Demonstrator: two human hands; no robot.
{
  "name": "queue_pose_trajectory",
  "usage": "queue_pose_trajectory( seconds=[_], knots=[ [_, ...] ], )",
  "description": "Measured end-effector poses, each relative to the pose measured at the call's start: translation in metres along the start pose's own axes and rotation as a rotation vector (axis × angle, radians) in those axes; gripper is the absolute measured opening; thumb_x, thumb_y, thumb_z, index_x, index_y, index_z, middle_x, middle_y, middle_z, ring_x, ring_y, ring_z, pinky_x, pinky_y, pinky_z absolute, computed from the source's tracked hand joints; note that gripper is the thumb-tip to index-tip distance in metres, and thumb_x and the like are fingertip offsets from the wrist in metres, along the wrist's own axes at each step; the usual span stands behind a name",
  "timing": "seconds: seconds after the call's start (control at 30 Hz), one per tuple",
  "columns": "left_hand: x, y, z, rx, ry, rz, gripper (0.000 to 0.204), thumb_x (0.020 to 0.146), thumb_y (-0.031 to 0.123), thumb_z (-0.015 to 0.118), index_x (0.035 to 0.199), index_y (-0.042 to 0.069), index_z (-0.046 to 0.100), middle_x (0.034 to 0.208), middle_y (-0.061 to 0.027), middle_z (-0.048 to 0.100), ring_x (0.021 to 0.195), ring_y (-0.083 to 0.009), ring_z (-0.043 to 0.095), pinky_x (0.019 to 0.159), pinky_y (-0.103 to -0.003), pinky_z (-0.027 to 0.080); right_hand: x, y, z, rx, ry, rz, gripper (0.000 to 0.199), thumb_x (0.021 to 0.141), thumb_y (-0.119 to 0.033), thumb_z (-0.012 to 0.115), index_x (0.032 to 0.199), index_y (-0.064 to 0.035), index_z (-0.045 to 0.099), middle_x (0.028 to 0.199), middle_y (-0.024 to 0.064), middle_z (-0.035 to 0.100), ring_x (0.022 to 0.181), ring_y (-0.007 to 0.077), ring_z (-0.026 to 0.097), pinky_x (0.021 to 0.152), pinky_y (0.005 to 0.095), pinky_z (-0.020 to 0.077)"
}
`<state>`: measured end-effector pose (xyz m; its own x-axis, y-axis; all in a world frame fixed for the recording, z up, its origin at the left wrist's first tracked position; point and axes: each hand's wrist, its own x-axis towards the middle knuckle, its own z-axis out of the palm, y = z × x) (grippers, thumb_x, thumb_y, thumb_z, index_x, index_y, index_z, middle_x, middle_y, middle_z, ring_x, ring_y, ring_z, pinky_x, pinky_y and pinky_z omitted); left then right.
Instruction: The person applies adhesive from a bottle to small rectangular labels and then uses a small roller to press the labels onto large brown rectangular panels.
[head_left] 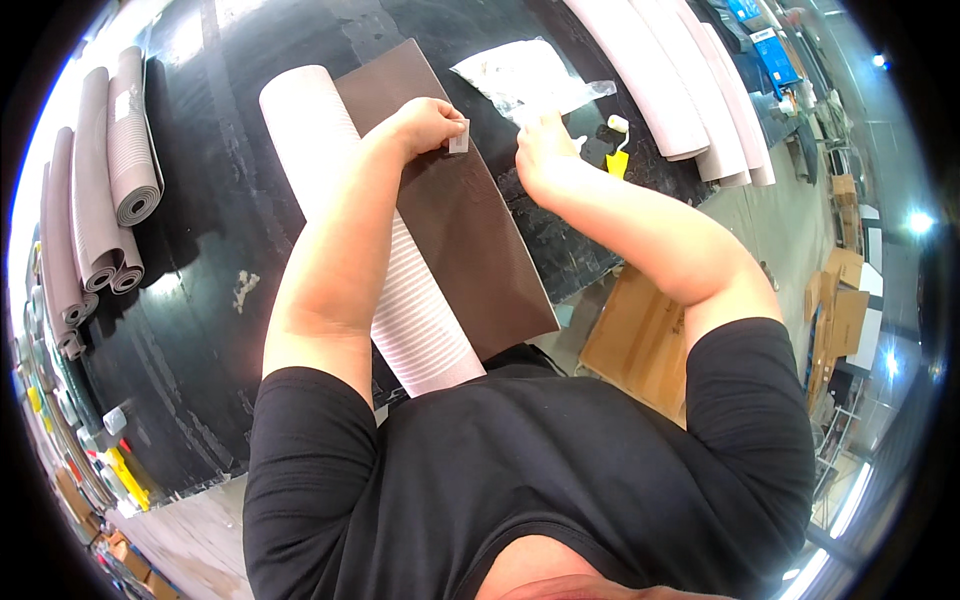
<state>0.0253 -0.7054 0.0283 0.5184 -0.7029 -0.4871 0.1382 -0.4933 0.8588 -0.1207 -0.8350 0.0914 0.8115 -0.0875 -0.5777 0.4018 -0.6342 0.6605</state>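
My left hand (425,125) pinches a small pale, see-through tag (459,140) over a brown mat (470,225). Along the mat's left side runs its rolled part, a pale ribbed roll (425,320), which passes under my left forearm. My right hand (547,160) is curled at the lower edge of a clear plastic bag (520,75) with white contents. Its fingertips are partly hidden, so what they grip cannot be made out. Just right of that hand lies a small roller with a yellow handle (617,162).
Several rolled grey mats (130,140) lie on the black table (200,330) at the left. More pale rolls (655,80) lie at the far right. A brown cardboard box (640,335) stands below the table edge. A yellow tool (127,475) sits at the near-left corner.
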Motion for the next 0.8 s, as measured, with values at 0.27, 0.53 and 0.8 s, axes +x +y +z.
queue_pose_trajectory(
  seconds=[0.27,0.53,0.8],
  knots=[
    [-0.009,0.011,0.001,0.040,0.006,-0.078,0.015,0.090,0.020,0.068,0.097,0.006,0.070,0.086,0.0007,0.064,0.073,-0.0089,0.053,0.069,-0.026,0.046,-0.086,-0.054,-0.003,1.034,0.613,-0.123,0.011,0.080,-0.015,0.066,0.088,-0.0086,0.061,0.090,0.0090,0.058,0.084,0.0278,0.061,0.073,0.0406,0.0526],
    [-0.050,0.023,0.003,-0.135,0.072,-0.033,0.019,0.091,0.016,0.067,0.104,0.002,0.067,0.086,0.0018,0.063,0.073,-0.0066,0.054,0.068,-0.022,0.046,-0.060,-0.102,0.052,1.498,0.959,0.094,0.006,0.078,-0.011,0.067,0.082,-0.0078,0.065,0.088,0.0073,0.063,0.084,0.0293,0.062,0.074,0.0391,0.0517],
    [-0.089,0.012,0.052,-0.057,0.122,-0.072,0.014,0.089,0.010,0.068,0.100,0.001,0.067,0.086,-0.0001,0.066,0.073,-0.0066,0.058,0.067,-0.021,0.046,-0.048,-0.115,0.067,1.640,1.135,0.211,0.005,0.074,-0.010,0.068,0.078,-0.0106,0.065,0.083,0.0053,0.063,0.078,0.0270,0.063,0.067,0.0376,0.0520]
  ],
)
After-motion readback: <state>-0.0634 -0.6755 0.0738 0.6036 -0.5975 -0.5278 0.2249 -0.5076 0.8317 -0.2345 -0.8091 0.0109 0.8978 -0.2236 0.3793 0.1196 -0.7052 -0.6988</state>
